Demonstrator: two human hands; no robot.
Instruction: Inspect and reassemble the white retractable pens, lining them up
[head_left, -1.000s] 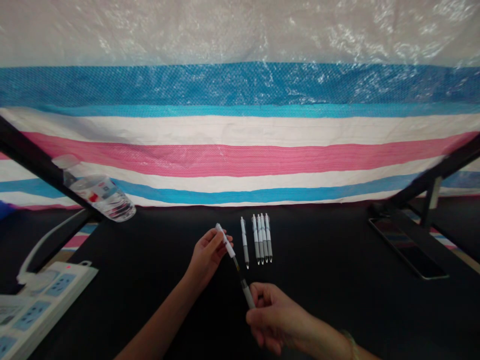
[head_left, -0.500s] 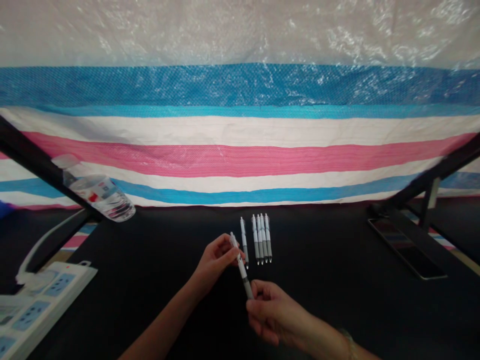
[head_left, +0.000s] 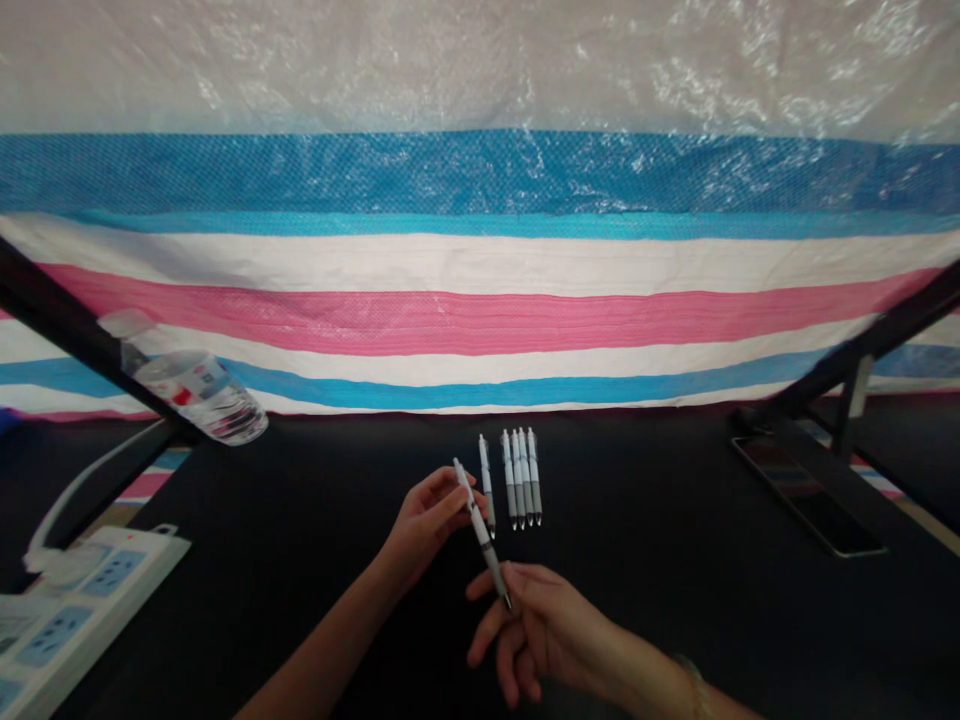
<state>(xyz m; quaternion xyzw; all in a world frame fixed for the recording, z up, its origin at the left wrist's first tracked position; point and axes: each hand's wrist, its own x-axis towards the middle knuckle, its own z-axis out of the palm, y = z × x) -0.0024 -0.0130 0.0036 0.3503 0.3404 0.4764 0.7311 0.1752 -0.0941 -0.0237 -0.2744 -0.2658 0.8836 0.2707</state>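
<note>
Partly hidden lone pen (head_left: 484, 462), held pen (head_left: 481, 532) between hands (head_left: 427, 515), right-side contact unclear.

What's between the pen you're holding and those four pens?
In the head view, one lone pen on the black table, plus fingertips of the left hand.

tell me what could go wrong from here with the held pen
The held pen might slip: the left hand pinches its upper part, while the right hand has its fingers spread loosely near the tip.

The left hand overlaps the lone pen in this view, so it could nudge that askew.

If dropped, the held pen might disturb the row of four pens.
</note>
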